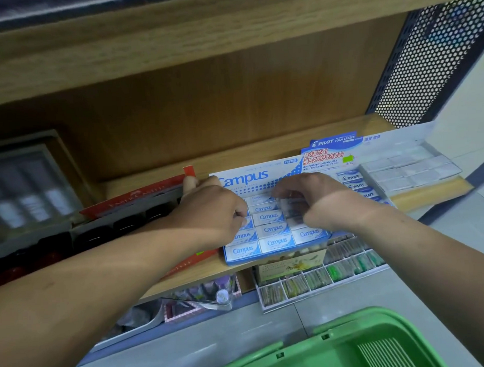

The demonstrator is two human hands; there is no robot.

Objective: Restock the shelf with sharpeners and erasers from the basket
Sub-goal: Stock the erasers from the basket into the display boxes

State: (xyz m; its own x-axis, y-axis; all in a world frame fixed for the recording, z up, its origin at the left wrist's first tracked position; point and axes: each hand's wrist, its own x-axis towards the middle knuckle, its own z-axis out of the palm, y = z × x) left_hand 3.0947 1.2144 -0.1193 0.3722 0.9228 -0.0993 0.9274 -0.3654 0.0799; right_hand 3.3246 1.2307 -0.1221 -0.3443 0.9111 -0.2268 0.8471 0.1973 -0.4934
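Wooden shelf carries the blue Campus eraser box at its front edge. Green basket is below, in the foreground. Left hand is curled at the box's left column; whether it grips anything, cannot tell. Right hand pinches a wrapped eraser over the box.

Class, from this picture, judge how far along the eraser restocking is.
Done: the Campus box holds rows of erasers. In hand: the right hand holds a wrapped eraser over it, the left hand at its left edge. Left: unclear; the green basket shows no stock in view.
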